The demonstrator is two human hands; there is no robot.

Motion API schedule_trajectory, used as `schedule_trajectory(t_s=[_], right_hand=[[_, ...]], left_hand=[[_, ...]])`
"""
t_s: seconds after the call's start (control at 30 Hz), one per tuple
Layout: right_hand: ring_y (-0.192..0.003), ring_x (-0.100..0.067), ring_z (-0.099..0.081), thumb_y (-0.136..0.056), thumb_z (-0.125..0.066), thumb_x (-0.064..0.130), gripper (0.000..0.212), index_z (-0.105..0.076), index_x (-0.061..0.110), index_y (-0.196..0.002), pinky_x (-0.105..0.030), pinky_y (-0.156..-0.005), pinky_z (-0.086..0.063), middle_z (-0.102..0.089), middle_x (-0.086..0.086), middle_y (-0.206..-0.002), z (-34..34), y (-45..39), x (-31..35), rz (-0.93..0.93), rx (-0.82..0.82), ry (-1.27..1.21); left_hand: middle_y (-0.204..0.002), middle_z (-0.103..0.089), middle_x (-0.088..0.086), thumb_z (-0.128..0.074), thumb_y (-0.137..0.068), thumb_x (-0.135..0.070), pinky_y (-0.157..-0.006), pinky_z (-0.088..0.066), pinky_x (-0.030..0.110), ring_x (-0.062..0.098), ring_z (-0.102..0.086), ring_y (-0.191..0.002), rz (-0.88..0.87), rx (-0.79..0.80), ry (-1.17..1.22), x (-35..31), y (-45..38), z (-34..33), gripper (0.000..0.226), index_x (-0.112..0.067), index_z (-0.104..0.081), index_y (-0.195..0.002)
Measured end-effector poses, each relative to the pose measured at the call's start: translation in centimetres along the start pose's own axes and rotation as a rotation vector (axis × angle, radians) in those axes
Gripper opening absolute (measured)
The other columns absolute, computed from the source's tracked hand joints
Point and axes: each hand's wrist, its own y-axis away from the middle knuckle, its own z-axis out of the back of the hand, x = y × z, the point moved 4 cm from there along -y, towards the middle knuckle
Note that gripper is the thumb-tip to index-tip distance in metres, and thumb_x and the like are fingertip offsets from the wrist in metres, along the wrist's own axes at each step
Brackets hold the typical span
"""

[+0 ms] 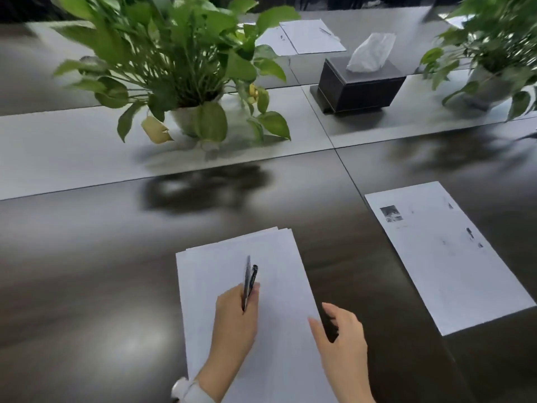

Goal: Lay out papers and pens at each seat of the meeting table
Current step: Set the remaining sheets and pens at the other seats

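Note:
A stack of white papers [270, 274] lies on the dark table right in front of me. My left hand [236, 318] rests over the stack and grips two dark pens [249, 282] that point away from me. My right hand [341, 341] is at the stack's right edge, its fingers curled around a black pen [328, 324]. One printed sheet [447, 254] lies flat at the near right. Across the table two more sheets [311, 36] lie side by side, one with a pen [325, 31] on it.
A leafy potted plant [186, 68] stands on the grey centre strip [58, 152] at the left. A dark tissue box [360, 82] sits to its right, and a second potted plant [494, 53] at the far right. A white watch [189, 392] is on my left wrist.

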Motion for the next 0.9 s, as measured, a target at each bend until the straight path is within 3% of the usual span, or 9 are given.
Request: schedule_trajectory(t_s=[0.13,0.23,0.4,0.57,0.63,0.7,0.77,0.83,0.9], right_hand=[[-0.117,-0.024,-0.044,-0.080,-0.070,0.033,0.054,-0.052,0.014,-0.127,-0.038,-0.095,-0.041,-0.050,-0.005,-0.123,-1.1,1.2,-0.2,-0.141,-0.047,0.033],[-0.108,-0.025,-0.049,-0.078,-0.072,0.033,0.049,-0.054,0.013,-0.119,-0.041,-0.091,-0.044,-0.049,0.000,-0.103,-1.6,1.3,0.2,-0.173,-0.063,0.041],[-0.086,-0.024,-0.058,-0.082,-0.069,0.025,0.025,-0.060,0.011,-0.101,-0.047,-0.085,-0.048,-0.058,0.003,-0.081,-2.0,1.7,0.3,-0.192,-0.093,-0.037],[-0.074,-0.013,-0.055,-0.088,-0.061,0.024,0.015,-0.063,0.009,-0.092,-0.025,-0.059,-0.040,-0.062,0.002,-0.081,-1.6,1.6,-0.2,-0.159,-0.077,-0.119],[-0.074,-0.011,-0.055,-0.088,-0.061,0.025,0.016,-0.066,0.010,-0.089,-0.023,-0.058,-0.038,-0.063,0.002,-0.080,-0.9,1.4,-0.3,-0.145,-0.102,-0.134],[-0.077,-0.015,-0.058,-0.088,-0.061,0.026,0.017,-0.068,0.010,-0.088,-0.028,-0.066,-0.040,-0.065,-0.001,-0.084,0.2,1.0,-0.5,-0.152,-0.153,-0.161],[-0.081,-0.020,-0.059,-0.088,-0.061,0.026,0.017,-0.068,0.011,-0.086,-0.030,-0.071,-0.041,-0.066,-0.002,-0.082,1.8,0.2,-0.8,-0.162,-0.202,-0.204],[-0.079,-0.020,-0.058,-0.088,-0.061,0.025,0.016,-0.067,0.011,-0.085,-0.029,-0.073,-0.041,-0.064,-0.001,-0.078,3.7,-1.1,-1.2,-0.167,-0.236,-0.230],[-0.080,-0.020,-0.057,-0.088,-0.061,0.026,0.017,-0.067,0.010,-0.088,-0.030,-0.074,-0.041,-0.064,-0.003,-0.081,5.5,-2.8,-1.9,-0.168,-0.261,-0.228]], left_hand=[[-0.081,-0.056,0.012,-0.048,-0.095,-0.022,-0.066,-0.038,0.025,0.023,-0.050,-0.077,0.065,-0.163,0.069,5.0,1.6,4.9,0.014,-0.020,-0.053,-0.082],[-0.107,-0.059,-0.002,-0.048,-0.096,-0.023,-0.087,-0.040,0.029,0.016,-0.051,-0.105,0.181,-0.170,0.171,7.0,2.5,6.4,0.018,-0.021,-0.062,-0.107],[-0.115,-0.054,-0.008,-0.047,-0.096,-0.021,-0.091,-0.034,0.024,0.008,-0.047,-0.108,0.223,-0.136,0.269,6.8,3.2,6.4,0.026,-0.016,-0.059,-0.120],[-0.127,-0.054,-0.004,-0.047,-0.096,-0.022,-0.101,-0.035,0.031,0.019,-0.044,-0.126,0.201,-0.120,0.194,7.6,3.0,5.9,0.026,-0.020,-0.060,-0.119],[-0.130,-0.050,-0.003,-0.045,-0.097,-0.022,-0.105,-0.033,0.032,0.021,-0.039,-0.129,0.172,-0.140,0.119,7.4,3.0,5.9,0.030,-0.017,-0.059,-0.123],[-0.133,-0.047,0.001,-0.047,-0.096,-0.019,-0.100,-0.032,0.027,0.020,-0.038,-0.126,0.073,-0.198,0.009,6.4,3.0,6.0,0.029,-0.013,-0.061,-0.121],[-0.132,-0.048,0.001,-0.051,-0.094,-0.014,-0.084,-0.037,0.018,0.005,-0.048,-0.108,-0.081,-0.183,-0.050,4.9,2.8,5.2,0.024,-0.016,-0.064,-0.114],[-0.131,-0.047,-0.006,-0.053,-0.092,-0.011,-0.070,-0.043,0.016,-0.001,-0.056,-0.087,-0.199,-0.062,-0.138,3.2,2.4,3.3,0.026,-0.023,-0.062,-0.114],[-0.139,-0.040,-0.011,-0.052,-0.093,-0.020,-0.070,-0.051,0.026,0.009,-0.062,-0.080,-0.300,0.086,-0.331,0.8,1.8,0.5,0.033,-0.027,-0.054,-0.125]])
